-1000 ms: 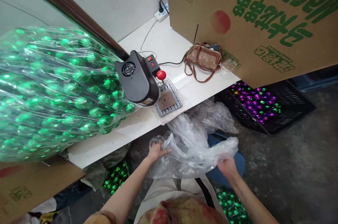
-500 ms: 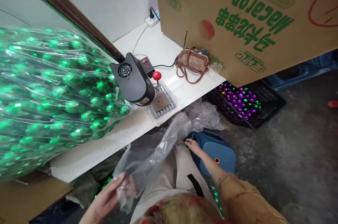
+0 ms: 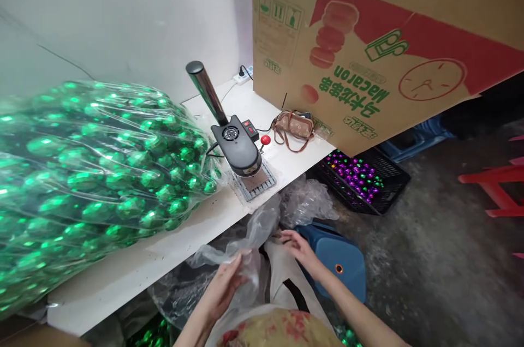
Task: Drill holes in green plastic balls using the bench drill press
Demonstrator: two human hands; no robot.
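Note:
My left hand (image 3: 226, 285) is closed around a gathered part of a clear plastic bag (image 3: 262, 227), above my lap. The bag hangs in loose folds between my legs and the table's front edge. Over my right thigh is my right hand (image 3: 298, 247), its fingers stretched toward the bag's right side and a little apart. Its fingertips are close to the plastic; whether they touch it I cannot tell. Beyond both hands, at the table edge, stands a black machine (image 3: 239, 145) with a metal tube, a red-knobbed lever (image 3: 266, 140) and a gridded base plate (image 3: 256, 182).
A big clear bag of shiny green balls (image 3: 102, 161) covers the left of the white table (image 3: 164, 265). Farther back are a brown handbag (image 3: 295, 124) and a large cardboard box (image 3: 368, 63). To the right stand a black crate (image 3: 393, 194), a blue stool (image 3: 339, 265) and red stools (image 3: 497, 189).
My left hand has moved right and inward with the plastic, closer to my right hand. My right hand's fingers have spread a little. The view has shifted, showing more of the box and red stools.

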